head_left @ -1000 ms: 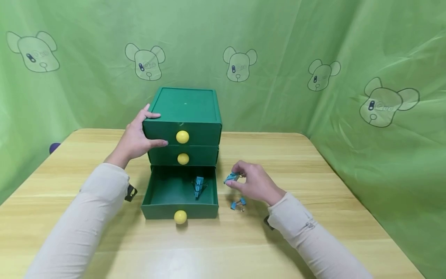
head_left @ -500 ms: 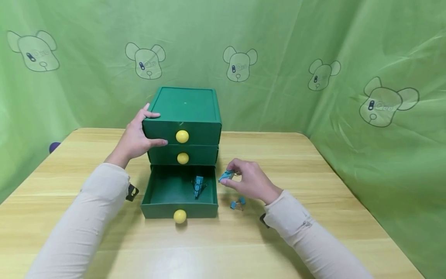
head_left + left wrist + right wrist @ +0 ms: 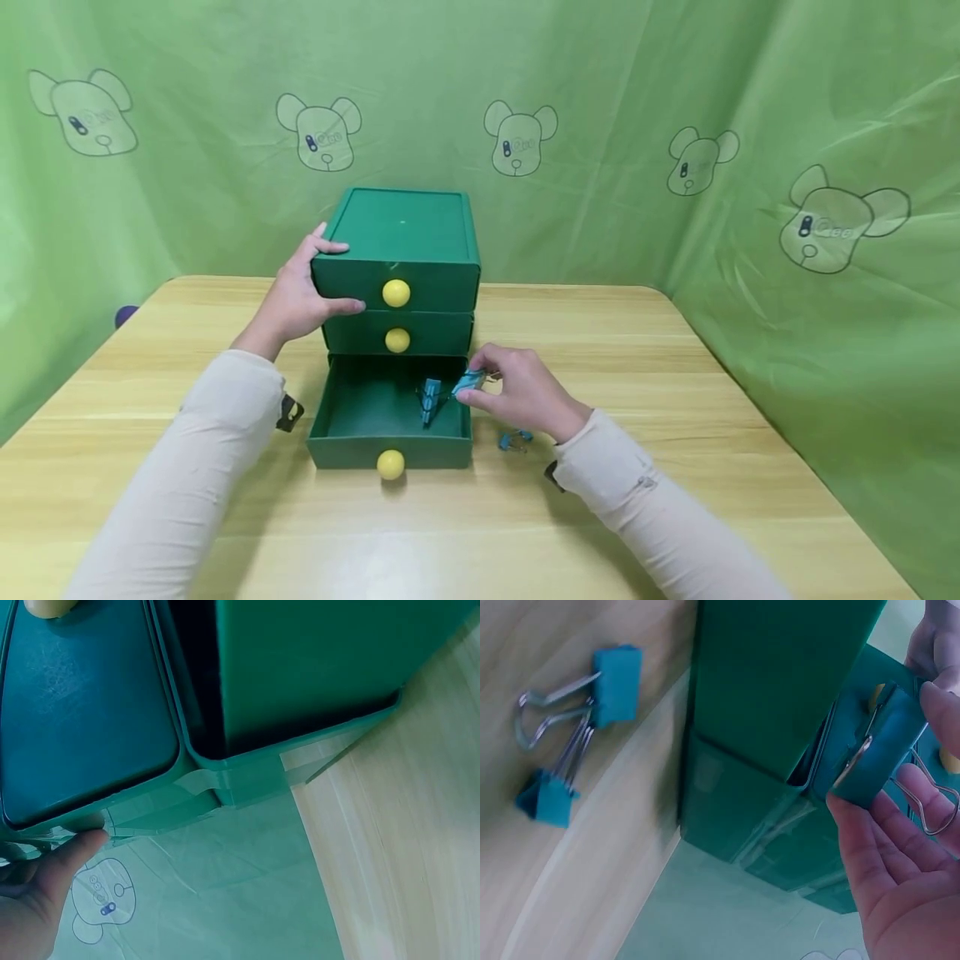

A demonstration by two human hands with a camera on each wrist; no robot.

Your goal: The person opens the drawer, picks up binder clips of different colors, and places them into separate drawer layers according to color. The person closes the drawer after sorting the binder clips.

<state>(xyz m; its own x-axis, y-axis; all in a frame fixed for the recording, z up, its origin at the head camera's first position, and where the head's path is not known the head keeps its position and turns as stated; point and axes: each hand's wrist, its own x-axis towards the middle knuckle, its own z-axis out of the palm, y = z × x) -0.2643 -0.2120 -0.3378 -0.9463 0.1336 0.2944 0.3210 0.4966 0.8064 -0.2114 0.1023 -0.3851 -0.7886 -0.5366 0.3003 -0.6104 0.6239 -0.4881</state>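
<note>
A green desktop drawer cabinet [image 3: 401,227] with yellow round knobs stands on the table, its bottom drawer [image 3: 352,450] pulled out. My left hand [image 3: 296,292] rests on its upper left corner, thumb stretched over the front and one finger across the top edge; the other fingers are partly hidden. Between thumb and fingers, my right hand [image 3: 525,392] pinches a blue binder clip [image 3: 877,750] over the drawer's right wall. Another blue binder clip [image 3: 430,402] lies inside the drawer. On the table right of the drawer, two smaller blue binder clips [image 3: 617,684] lie close together.
The wooden table [image 3: 600,333] has a green curtain [image 3: 600,208] with bear-head drawings behind it and to the right. A purple round thing [image 3: 126,315] shows past the table's left edge. The two upper drawers [image 3: 352,329] are pushed in.
My right hand has carried its binder clip leftward, from beside the drawer to over its right wall. My left hand stays on the cabinet. The view has shifted slightly.
</note>
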